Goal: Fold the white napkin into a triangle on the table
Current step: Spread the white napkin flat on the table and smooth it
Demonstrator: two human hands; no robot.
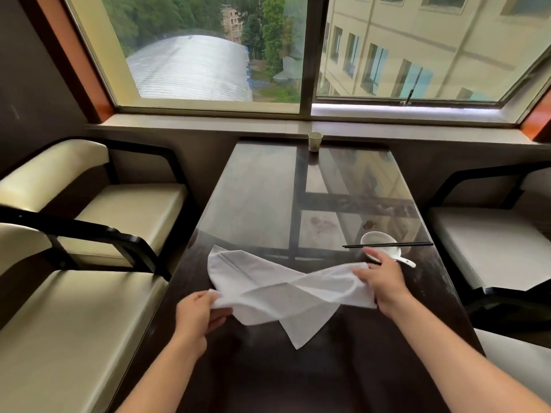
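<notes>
Both hands are on the cloth. Left hand [196, 311] pinches the near-left edge of the white cloth napkin [277, 290] between thumb and fingers. Right hand [384, 278] grips the right end, fingers curled over bunched fabric. Neither hand is spread or flat.

Napkin position: near half of the dark glossy tabletop [256, 204], stretched loosely between the two hands. Far-left flap lies on the surface; one pointed corner lies toward the near edge. Cloth is creased and twisted along the middle, not yet a clean triangle.

Nearby: small white ceramic bowl [378, 239] with black chopsticks [387, 244] laid across its rim and a white ceramic spoon [405, 261] beside it, all just beyond the right hand. Pale paper cup [315, 141] at the far edge, well apart.

Judgement, step in hand: spreading the cloth flat before the diagonal fold.

Notes for doing it well:
- Pull the two held ends apart until the centre twist drops out, then lower the cloth flat.
- Keep the right end clear of the bowl and chopsticks; a snag could tip them.
- Match opposite corners exactly before pressing the crease, and smooth from the fold outward.
</notes>
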